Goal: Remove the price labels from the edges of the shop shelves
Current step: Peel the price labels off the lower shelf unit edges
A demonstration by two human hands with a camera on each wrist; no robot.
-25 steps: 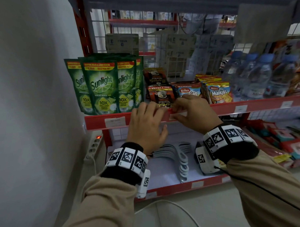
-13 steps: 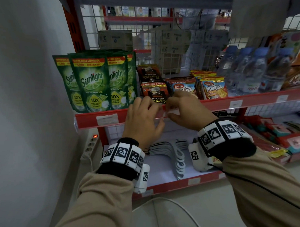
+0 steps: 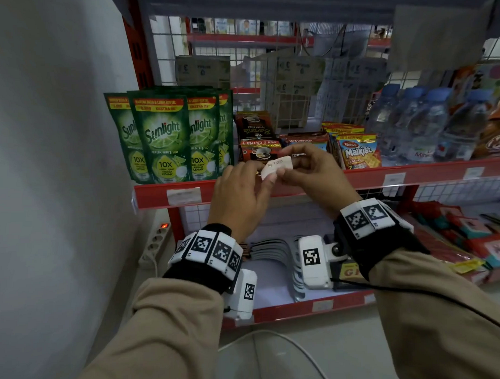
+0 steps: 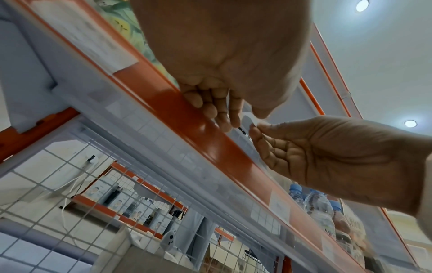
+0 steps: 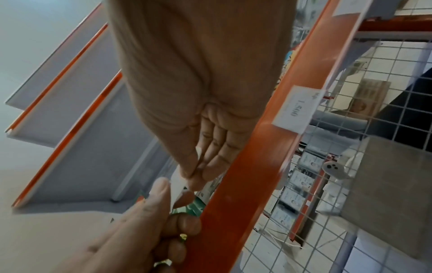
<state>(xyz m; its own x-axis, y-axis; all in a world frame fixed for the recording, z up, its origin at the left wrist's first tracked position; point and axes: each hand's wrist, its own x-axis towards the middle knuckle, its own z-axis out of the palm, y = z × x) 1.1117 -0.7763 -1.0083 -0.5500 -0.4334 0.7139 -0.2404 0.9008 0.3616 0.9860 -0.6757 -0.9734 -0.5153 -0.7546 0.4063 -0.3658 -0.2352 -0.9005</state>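
Left of centre, green soap pouches stand on the red shelf edge, with one paper tag stuck below them. Mid-frame, the left hand and right hand each have a closed grip pinching the same price label, held just above the edge. Further right there are cracker packs, then water bottles.

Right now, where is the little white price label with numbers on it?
In the head view, the price label is pinched between the left hand and right hand, just above the red shelf edge, right of the Sunlight pouches.
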